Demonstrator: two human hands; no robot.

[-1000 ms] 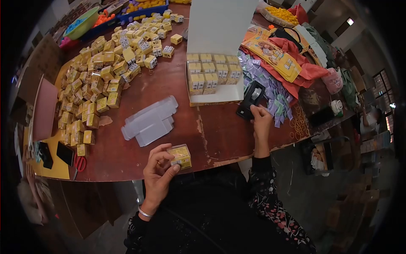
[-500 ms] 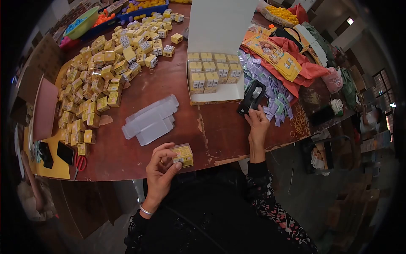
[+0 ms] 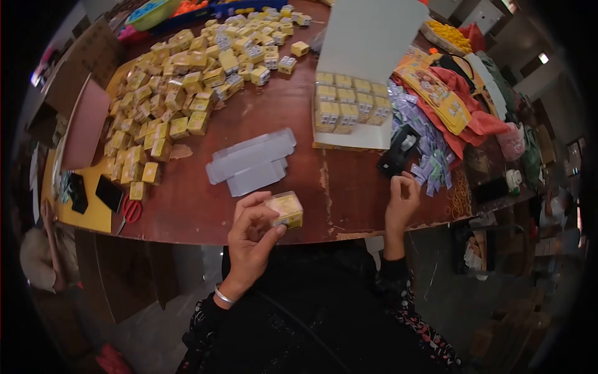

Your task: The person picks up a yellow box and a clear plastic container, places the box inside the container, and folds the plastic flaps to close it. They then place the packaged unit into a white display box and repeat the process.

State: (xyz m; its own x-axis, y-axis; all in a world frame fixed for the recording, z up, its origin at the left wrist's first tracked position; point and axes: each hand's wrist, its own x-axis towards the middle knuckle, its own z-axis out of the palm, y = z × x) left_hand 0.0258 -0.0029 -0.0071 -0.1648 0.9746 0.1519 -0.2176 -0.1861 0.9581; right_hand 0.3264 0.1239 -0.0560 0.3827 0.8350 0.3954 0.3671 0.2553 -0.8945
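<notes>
My left hand [image 3: 252, 234] is closed around a small yellow printed box [image 3: 286, 210], holding it between thumb and fingers above the table's front edge. My right hand [image 3: 402, 206] has its thumb and fingertips pinched together just below the black tape dispenser [image 3: 400, 149]; anything between them is too small to make out. Beyond the left hand lies a flattened clear plastic sheet [image 3: 252, 162] with folded flaps. An open white carton [image 3: 367, 134] stands behind, its lid raised, with rows of small yellow boxes [image 3: 346, 100] inside.
A big pile of yellow boxes [image 3: 168, 100] covers the table's left side. Red scissors [image 3: 130, 210] and a phone [image 3: 109, 193] lie front left. Purple sachets [image 3: 423, 134], yellow printed bags [image 3: 436, 93] and rubber bands [image 3: 459, 198] are at right. Another person's arm [image 3: 55, 249] shows far left.
The view has shifted, so the table's things appear farther right. My right hand has drawn back slightly from the tape dispenser, fingers now pinched. My left hand still holds the small box.
</notes>
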